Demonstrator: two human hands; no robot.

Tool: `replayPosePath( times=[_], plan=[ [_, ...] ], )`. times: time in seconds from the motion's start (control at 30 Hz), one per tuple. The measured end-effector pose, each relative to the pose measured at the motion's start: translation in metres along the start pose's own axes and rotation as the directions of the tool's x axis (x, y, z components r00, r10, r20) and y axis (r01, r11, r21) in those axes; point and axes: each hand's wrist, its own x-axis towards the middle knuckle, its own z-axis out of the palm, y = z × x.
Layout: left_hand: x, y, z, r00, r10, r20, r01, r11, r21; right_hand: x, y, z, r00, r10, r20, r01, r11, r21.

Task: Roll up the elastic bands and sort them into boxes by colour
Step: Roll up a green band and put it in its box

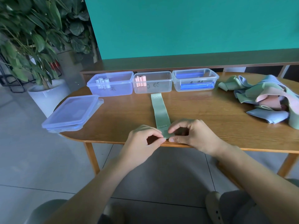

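Observation:
A green elastic band (160, 110) lies flat on the wooden table (126, 110), running from the near edge toward the boxes. My left hand (142, 138) and my right hand (192, 135) both pinch its near end at the table's front edge. Three boxes stand in a row at the back: a bluish box (119, 88) with several pale rolls, a clear middle box (159, 86) with pink rolls (140, 81), and a clear right box (195, 80) with blue clips. A heap of loose green, blue and pink bands (265, 97) lies at the right.
Stacked box lids (72, 112) overhang the table's left edge. A potted plant (47, 94) stands on the floor to the left. A low wooden shelf (178, 63) and a teal wall lie behind the table.

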Motion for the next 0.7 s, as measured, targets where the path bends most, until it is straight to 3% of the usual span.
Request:
replayPosePath(
  times=[0.4, 0.7],
  plan=[
    [0.0056, 0.0013, -0.0012, 0.999, -0.024, 0.048, 0.024, 1.000, -0.003, 0.0002, 0.0018, 0.0000, 0.999, -0.037, 0.031, 0.039, 0.996, -0.076],
    [0.0010, -0.0008, -0.0043, 0.995, 0.081, 0.050, -0.085, 0.994, 0.074, -0.0058, -0.0038, 0.0042, 0.999, -0.039, -0.026, 0.038, 0.999, -0.038]
  ],
)
